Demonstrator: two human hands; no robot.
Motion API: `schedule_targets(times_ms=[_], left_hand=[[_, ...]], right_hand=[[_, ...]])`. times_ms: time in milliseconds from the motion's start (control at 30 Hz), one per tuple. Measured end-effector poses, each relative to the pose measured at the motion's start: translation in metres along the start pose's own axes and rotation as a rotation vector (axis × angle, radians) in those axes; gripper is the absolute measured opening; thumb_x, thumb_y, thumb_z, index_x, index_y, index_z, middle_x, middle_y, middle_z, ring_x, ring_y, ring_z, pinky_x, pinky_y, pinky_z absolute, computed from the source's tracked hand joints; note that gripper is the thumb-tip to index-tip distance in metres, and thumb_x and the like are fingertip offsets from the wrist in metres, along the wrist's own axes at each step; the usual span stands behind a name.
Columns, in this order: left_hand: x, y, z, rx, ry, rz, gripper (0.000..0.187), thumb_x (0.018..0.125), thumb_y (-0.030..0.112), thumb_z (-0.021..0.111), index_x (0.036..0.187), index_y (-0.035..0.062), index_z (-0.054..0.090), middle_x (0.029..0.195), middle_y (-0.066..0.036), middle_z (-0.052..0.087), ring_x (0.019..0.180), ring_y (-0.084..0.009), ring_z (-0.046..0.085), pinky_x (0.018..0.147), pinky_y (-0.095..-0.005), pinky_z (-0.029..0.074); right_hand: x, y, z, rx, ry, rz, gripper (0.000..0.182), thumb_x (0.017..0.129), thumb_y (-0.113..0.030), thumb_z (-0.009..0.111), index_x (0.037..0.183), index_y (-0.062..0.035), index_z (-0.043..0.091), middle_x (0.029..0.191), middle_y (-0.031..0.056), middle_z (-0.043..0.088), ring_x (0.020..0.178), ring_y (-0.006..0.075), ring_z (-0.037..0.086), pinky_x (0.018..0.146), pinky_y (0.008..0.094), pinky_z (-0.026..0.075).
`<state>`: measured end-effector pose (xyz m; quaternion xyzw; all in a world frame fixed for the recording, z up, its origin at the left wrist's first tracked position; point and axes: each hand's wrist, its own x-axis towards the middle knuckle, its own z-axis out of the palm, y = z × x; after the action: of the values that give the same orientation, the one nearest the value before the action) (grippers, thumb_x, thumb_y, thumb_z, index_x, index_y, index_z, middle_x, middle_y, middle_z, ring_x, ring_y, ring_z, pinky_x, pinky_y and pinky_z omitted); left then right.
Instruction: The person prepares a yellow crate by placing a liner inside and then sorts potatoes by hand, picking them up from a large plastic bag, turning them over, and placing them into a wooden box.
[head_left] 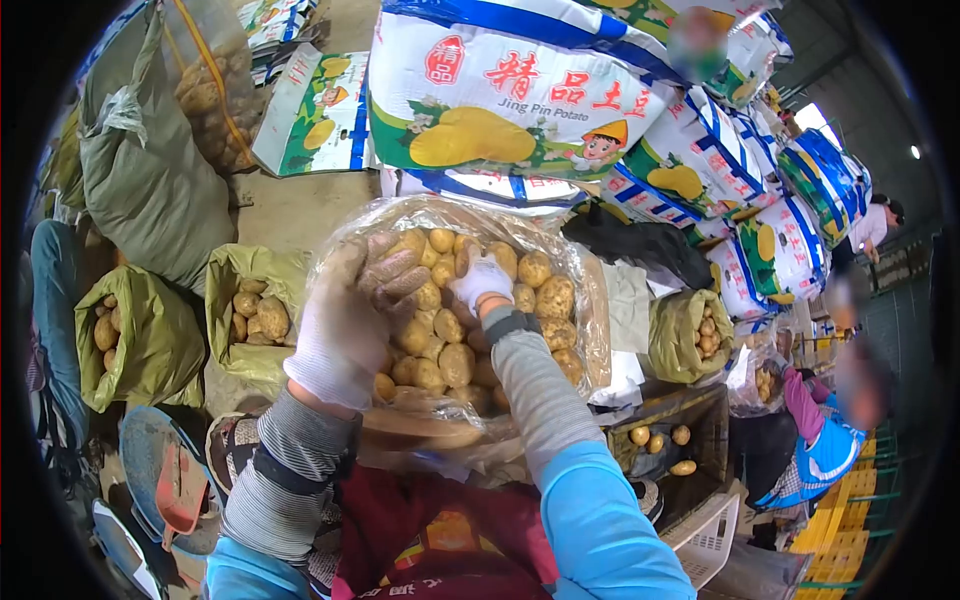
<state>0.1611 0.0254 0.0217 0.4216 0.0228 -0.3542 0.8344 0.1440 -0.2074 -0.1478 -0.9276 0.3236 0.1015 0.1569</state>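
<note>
An open carton (596, 320) lined with clear plastic (330, 225) stands in front of me, filled with potatoes (457, 365). My left hand (350, 310), in a white knit glove with soiled fingers, is raised over the carton's left side. Its fingers are loosely bent and apart, and I see nothing held in them. My right hand (482, 280), also gloved, reaches down among the potatoes near the carton's far side. Its fingers are bent around a potato (502, 258), partly hidden by the glove.
Green sacks of potatoes (150, 340) stand left, another sack (690, 335) right. Printed potato cartons (510, 90) are stacked ahead. A dustpan (183, 490) lies lower left. A crate (680, 420) with several potatoes is at my right, and a co-worker (800, 440) sits beyond.
</note>
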Motion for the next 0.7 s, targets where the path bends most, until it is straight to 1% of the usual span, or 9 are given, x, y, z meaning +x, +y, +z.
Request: schedule_targets(times_ms=[67, 133, 267, 367, 433, 567, 600, 667, 700], left_hand=[[0.006, -0.001, -0.002, -0.159, 0.011, -0.087, 0.036, 0.099, 0.039, 0.047, 0.125, 0.0140, 0.050, 0.122, -0.005, 0.059, 0.106, -0.0217, 0.060, 0.086, -0.0342, 0.045], [0.009, -0.003, -0.005, -0.163, -0.011, -0.085, 0.037, 0.099, 0.039, 0.049, 0.125, 0.0131, 0.052, 0.119, -0.005, 0.060, 0.103, -0.0211, 0.061, 0.086, -0.0339, 0.045], [0.015, -0.011, -0.011, -0.184, -0.091, -0.085, 0.037, 0.098, 0.037, 0.051, 0.126, 0.0129, 0.053, 0.115, -0.005, 0.061, 0.101, -0.0204, 0.061, 0.085, -0.0328, 0.046], [0.012, -0.024, 0.000, -0.143, -0.066, -0.109, 0.036, 0.098, 0.036, 0.051, 0.126, 0.0130, 0.053, 0.114, -0.005, 0.061, 0.101, -0.0192, 0.061, 0.082, -0.0308, 0.047], [0.008, -0.033, 0.011, -0.035, -0.072, -0.157, 0.034, 0.097, 0.031, 0.054, 0.125, 0.0118, 0.054, 0.113, -0.005, 0.061, 0.101, -0.0192, 0.061, 0.082, -0.0313, 0.048], [-0.001, -0.065, 0.025, 0.161, -0.279, -0.188, 0.036, 0.085, 0.009, 0.064, 0.120, 0.0054, 0.057, 0.112, -0.010, 0.062, 0.104, -0.0246, 0.061, 0.088, -0.0375, 0.050], [0.000, -0.072, 0.025, 0.290, -0.337, -0.071, 0.040, 0.080, 0.004, 0.065, 0.119, 0.0030, 0.058, 0.114, -0.013, 0.062, 0.107, -0.0288, 0.060, 0.092, -0.0390, 0.049], [0.002, -0.087, 0.024, 0.544, -0.406, 0.186, 0.050, 0.068, -0.008, 0.067, 0.117, -0.0018, 0.058, 0.119, -0.020, 0.061, 0.114, -0.0372, 0.058, 0.100, -0.0420, 0.047], [0.005, -0.089, 0.017, 0.892, -0.550, 0.578, 0.051, 0.068, -0.008, 0.067, 0.117, -0.0021, 0.058, 0.121, -0.022, 0.060, 0.116, -0.0384, 0.057, 0.101, -0.0421, 0.046]], right_hand=[[0.017, -0.004, 0.005, -0.051, -0.088, 0.029, 0.071, 0.077, -0.033, 0.071, 0.138, -0.0123, 0.044, 0.129, 0.0222, 0.055, 0.115, 0.0350, 0.059, 0.095, 0.0417, 0.048], [0.025, 0.006, 0.005, -0.016, -0.064, -0.003, 0.073, 0.072, -0.031, 0.075, 0.137, -0.0127, 0.044, 0.124, 0.0226, 0.058, 0.114, 0.0359, 0.059, 0.092, 0.0428, 0.050], [0.009, 0.041, 0.012, 1.313, -0.069, 0.112, 0.059, 0.073, -0.010, 0.073, 0.127, -0.0091, 0.049, 0.095, 0.0100, 0.065, 0.095, 0.0242, 0.064, 0.083, 0.0335, 0.052], [-0.043, 0.064, -0.014, 1.509, -0.238, -0.080, 0.066, 0.071, -0.001, 0.068, 0.134, -0.0083, 0.047, 0.116, 0.0083, 0.058, 0.094, 0.0224, 0.061, 0.086, 0.0282, 0.049], [-0.073, 0.067, -0.039, 1.345, -0.124, -0.412, 0.069, 0.069, 0.003, 0.067, 0.135, -0.0060, 0.048, 0.110, 0.0045, 0.060, 0.087, 0.0151, 0.058, 0.078, 0.0241, 0.048], [-0.153, 0.047, -0.119, 0.968, -0.197, -0.595, 0.074, 0.072, 0.002, 0.064, 0.143, -0.0060, 0.044, 0.122, 0.0053, 0.058, 0.088, 0.0109, 0.056, 0.077, 0.0218, 0.046], [-0.164, 0.048, -0.125, 0.775, -0.168, -0.634, 0.072, 0.075, 0.001, 0.063, 0.143, -0.0060, 0.043, 0.123, 0.0065, 0.058, 0.089, 0.0113, 0.056, 0.078, 0.0215, 0.046], [-0.181, 0.048, -0.108, 0.878, 0.044, -0.498, 0.065, 0.082, -0.017, 0.067, 0.142, -0.0061, 0.044, 0.121, 0.0181, 0.061, 0.091, 0.0241, 0.064, 0.081, 0.0310, 0.050], [-0.187, 0.050, -0.100, 0.681, 0.216, -0.448, 0.065, 0.084, -0.024, 0.068, 0.141, -0.0058, 0.044, 0.119, 0.0213, 0.062, 0.092, 0.0283, 0.065, 0.082, 0.0341, 0.051]])
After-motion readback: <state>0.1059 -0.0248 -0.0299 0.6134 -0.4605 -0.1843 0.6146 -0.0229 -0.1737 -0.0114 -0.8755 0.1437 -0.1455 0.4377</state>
